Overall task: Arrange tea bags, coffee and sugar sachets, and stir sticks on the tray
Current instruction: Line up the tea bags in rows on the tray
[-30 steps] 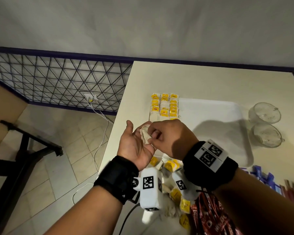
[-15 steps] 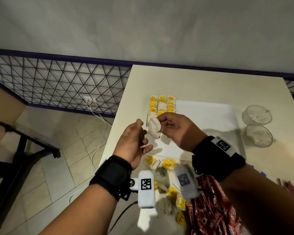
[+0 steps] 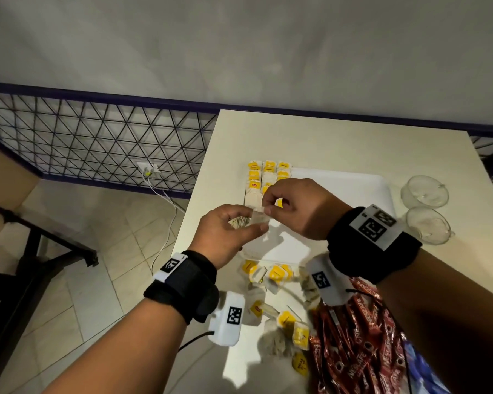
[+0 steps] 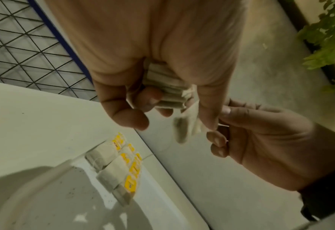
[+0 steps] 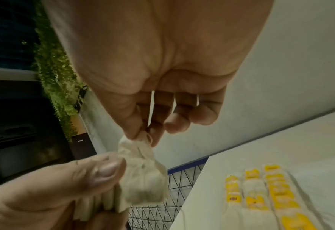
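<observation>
Right hand (image 3: 299, 207): thumb and forefinger pinch the top of one tea bag (image 5: 142, 175), other fingers loosely curled; reads as peeling a single bag off for placing

Left hand (image 3: 228, 231): fingers curled round a stack (image 4: 167, 86) of bags, thumb pressed on its top edge, probably so the rest stay put while one is drawn off. The pinched bag touches or sits just beside the stack; whether it has fully come free I cannot tell

Both hands hover above the near left part of the tray (image 3: 353, 189). Rows (image 3: 268, 173) of bags with yellow tags already lie in the tray's far left corner, three columns, tags toward the far edge; likely the next bag goes at the near end of a column

Loose bags (image 3: 276, 314) and red coffee sachets (image 3: 353, 351) lie on the table (image 3: 339, 137) near the person, off the tray. Two glass cups (image 3: 426, 206) right of the tray

Hard to make out:
- near ends of the rows, behind the right hand
- string and tag of the pinched bag
- sugar sachets and stir sticks; only a blue patch shows at the frame's lower right, cut off
- number of bags in the stack
</observation>
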